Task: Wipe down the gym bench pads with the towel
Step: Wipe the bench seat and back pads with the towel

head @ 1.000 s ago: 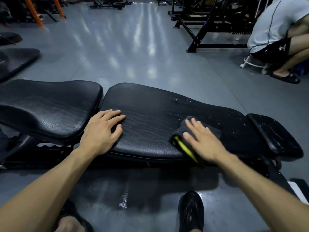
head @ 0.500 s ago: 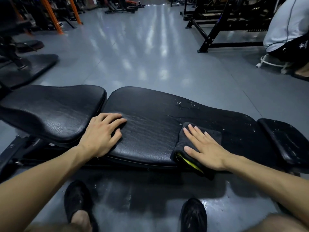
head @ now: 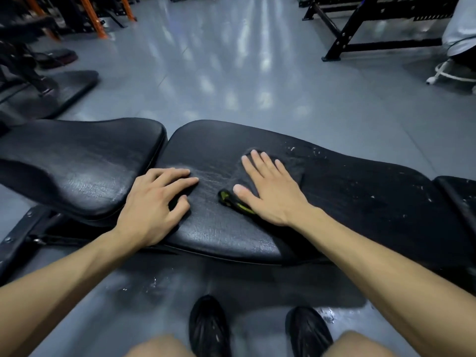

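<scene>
A black gym bench stretches across the head view, with a long middle pad point(head: 347, 202), a left pad point(head: 77, 163) and a small end pad point(head: 458, 191) at the right. A dark towel point(head: 296, 168) with a yellow-green edge lies on the middle pad. My right hand point(head: 268, 186) presses flat on the towel with straight, spread fingers. Close to the gap between pads, my left hand point(head: 154, 204) rests on the middle pad's left end, its fingers loosely bent. White specks dot the right part of the middle pad.
Shiny grey floor point(head: 244, 73) lies beyond the bench. A black rack frame point(head: 360, 34) stands at the back right, beside a seated person point(head: 461, 27). Another dark pad point(head: 51, 91) and orange posts point(head: 90, 16) are at the back left. My black shoes point(head: 208, 328) stand before the bench.
My right hand has slid the towel leftward and farther across the middle pad, toward my left hand. My left hand has stayed in place. The camera has tilted down.
</scene>
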